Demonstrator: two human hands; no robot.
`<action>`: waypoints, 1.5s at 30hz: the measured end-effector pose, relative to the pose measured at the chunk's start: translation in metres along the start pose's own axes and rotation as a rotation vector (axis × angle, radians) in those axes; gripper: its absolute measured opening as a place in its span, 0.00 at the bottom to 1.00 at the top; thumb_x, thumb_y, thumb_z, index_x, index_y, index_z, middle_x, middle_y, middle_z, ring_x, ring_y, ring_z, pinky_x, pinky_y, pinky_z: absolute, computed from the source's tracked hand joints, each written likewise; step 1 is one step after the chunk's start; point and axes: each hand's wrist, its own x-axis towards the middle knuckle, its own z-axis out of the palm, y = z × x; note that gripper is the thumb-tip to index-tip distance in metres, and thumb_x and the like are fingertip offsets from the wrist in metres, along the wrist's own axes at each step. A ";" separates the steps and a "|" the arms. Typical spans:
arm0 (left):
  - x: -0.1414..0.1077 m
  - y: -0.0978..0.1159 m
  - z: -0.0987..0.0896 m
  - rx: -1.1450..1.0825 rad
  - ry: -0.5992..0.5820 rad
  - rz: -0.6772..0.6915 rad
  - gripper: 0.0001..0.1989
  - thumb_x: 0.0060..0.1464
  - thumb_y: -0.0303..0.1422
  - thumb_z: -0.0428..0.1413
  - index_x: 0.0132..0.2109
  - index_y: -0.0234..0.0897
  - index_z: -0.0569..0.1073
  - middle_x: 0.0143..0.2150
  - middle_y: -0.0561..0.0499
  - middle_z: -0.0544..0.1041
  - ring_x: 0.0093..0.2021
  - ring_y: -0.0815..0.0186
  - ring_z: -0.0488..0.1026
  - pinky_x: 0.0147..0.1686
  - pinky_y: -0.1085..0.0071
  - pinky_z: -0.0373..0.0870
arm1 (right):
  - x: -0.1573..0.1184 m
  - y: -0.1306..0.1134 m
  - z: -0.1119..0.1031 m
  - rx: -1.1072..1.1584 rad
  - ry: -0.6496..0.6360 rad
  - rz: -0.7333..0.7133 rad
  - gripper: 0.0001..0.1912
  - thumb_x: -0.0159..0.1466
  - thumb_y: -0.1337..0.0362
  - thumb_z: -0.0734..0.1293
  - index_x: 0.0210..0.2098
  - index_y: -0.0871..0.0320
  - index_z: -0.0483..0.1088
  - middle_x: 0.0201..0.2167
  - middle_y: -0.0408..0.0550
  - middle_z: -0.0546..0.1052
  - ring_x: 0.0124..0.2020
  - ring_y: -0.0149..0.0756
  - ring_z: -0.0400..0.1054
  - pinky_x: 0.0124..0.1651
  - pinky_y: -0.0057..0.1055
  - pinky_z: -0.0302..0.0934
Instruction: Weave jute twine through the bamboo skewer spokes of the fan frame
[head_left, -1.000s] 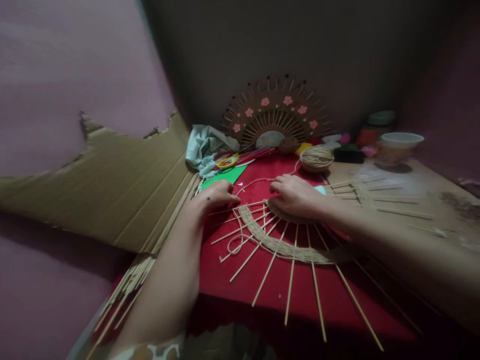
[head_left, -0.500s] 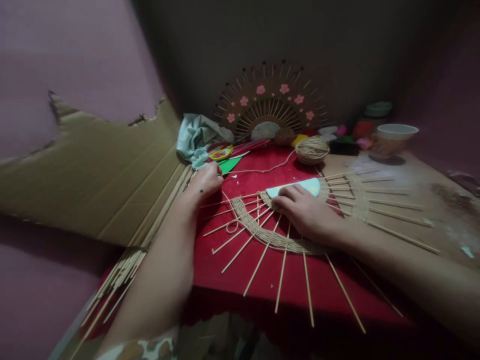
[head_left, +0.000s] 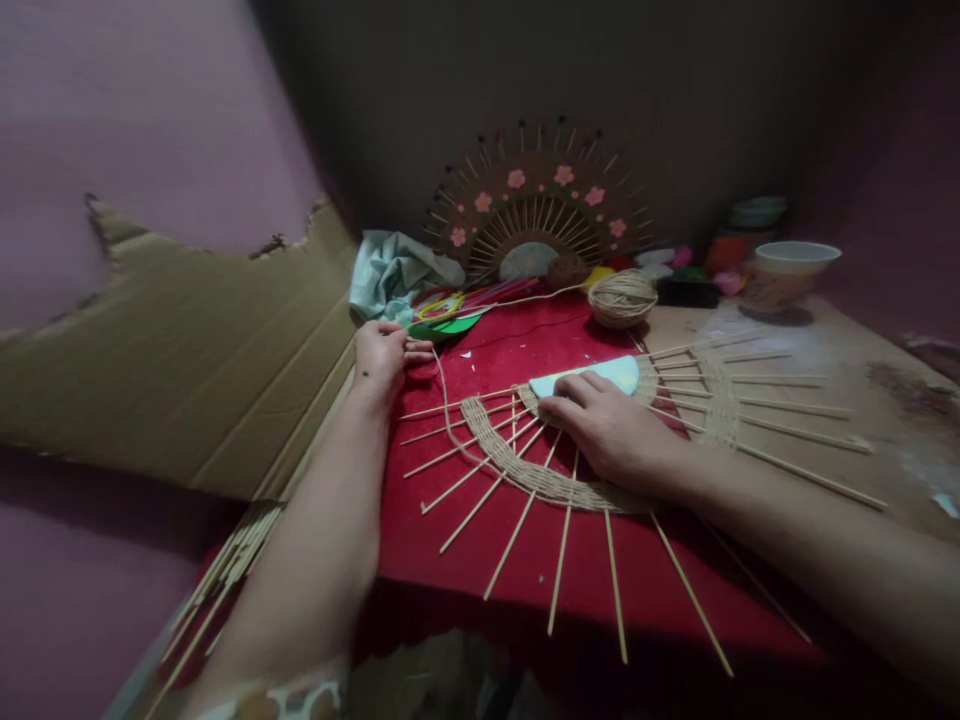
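Observation:
A half-round fan frame of thin sticks with a woven twine band (head_left: pixel 517 468) lies on the red cloth (head_left: pixel 525 340). My right hand (head_left: pixel 592 415) rests over its hub, fingers closed on the light blue half-disc (head_left: pixel 615 374). Left of the frame, my left hand (head_left: pixel 386 355) is raised, its fingers pinched round the twine (head_left: pixel 444 390). From there the twine hangs in a curve down to the woven band, and another stretch runs back to the twine ball (head_left: pixel 622 298).
A finished fan with pink flowers (head_left: pixel 540 195) stands at the back. Scissors with yellow handles (head_left: pixel 441 307), a pale cloth (head_left: pixel 397 275) and green sheet lie behind my left hand. Cardboard (head_left: pixel 202 350) leans at left, above loose sticks (head_left: pixel 225 575). A cup (head_left: pixel 787 270) stands at right.
My left hand has moved left and slightly toward me, drawing the twine along. The small twine loop by the band has opened into a long curve. My right hand has stayed in place.

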 end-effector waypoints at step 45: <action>-0.177 0.026 -0.023 0.659 -0.759 0.530 0.04 0.61 0.27 0.47 0.40 0.37 0.66 0.37 0.50 0.70 0.37 0.66 0.66 0.38 0.67 0.66 | -0.001 0.006 0.000 0.137 0.133 -0.001 0.15 0.68 0.67 0.56 0.49 0.62 0.69 0.46 0.57 0.71 0.46 0.42 0.62 0.49 0.39 0.60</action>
